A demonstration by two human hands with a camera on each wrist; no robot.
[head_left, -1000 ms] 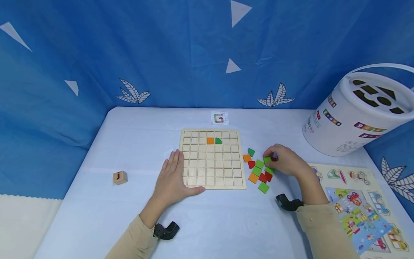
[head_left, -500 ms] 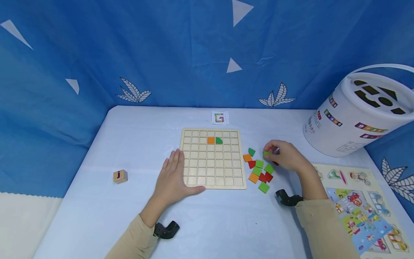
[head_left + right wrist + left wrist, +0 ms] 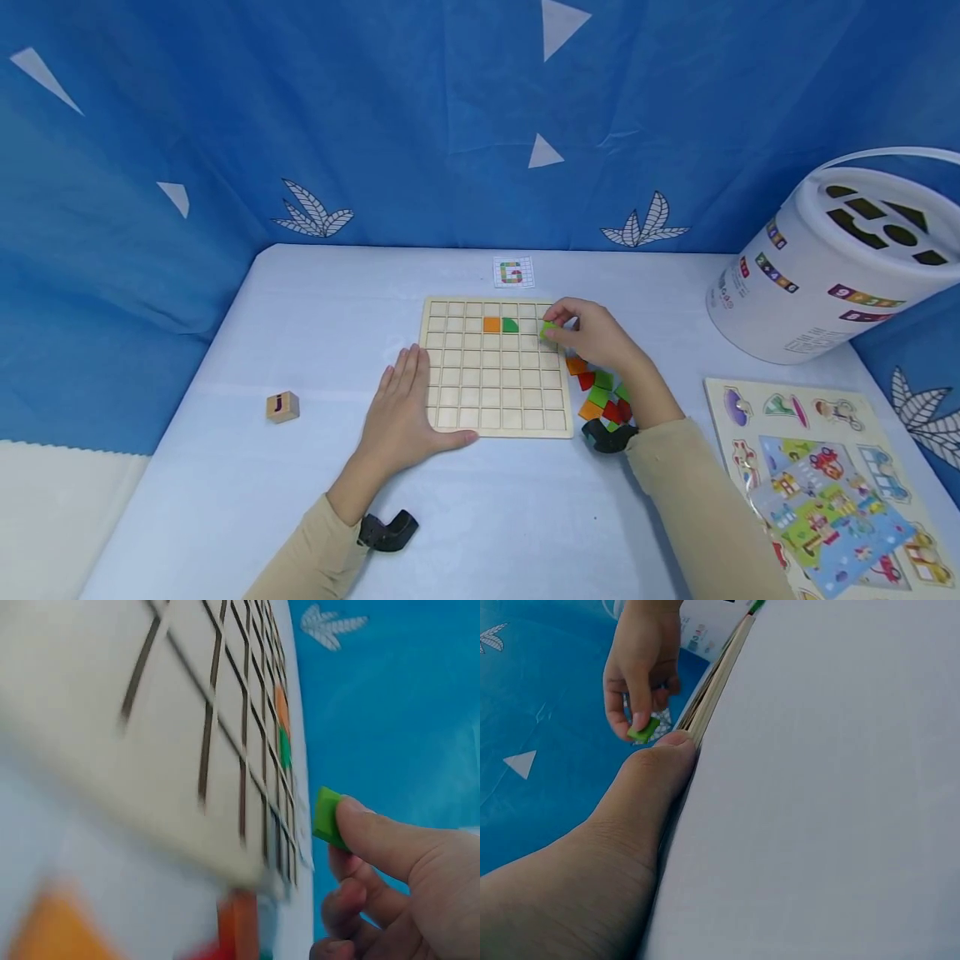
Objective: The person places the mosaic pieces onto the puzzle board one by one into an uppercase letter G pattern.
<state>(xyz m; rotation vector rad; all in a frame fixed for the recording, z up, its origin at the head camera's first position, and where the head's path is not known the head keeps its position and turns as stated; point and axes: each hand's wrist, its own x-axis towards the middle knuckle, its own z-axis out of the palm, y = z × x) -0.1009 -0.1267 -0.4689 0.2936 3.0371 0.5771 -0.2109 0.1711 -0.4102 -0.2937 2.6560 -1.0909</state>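
The right hand [image 3: 592, 336] pinches a light green square tile [image 3: 547, 331] between thumb and fingertips, holding it over the right edge of the wooden grid board [image 3: 495, 392], just right of the orange tile [image 3: 491, 325] and dark green tile [image 3: 510, 325] already seated in the second row. The left hand [image 3: 405, 412] lies flat, fingers straight, against the board's left edge on the pale blue table [image 3: 300, 333]. Loose coloured tiles [image 3: 600, 400] sit beside the board's right side, partly under the right forearm. A pattern card [image 3: 512, 272] lies behind the board
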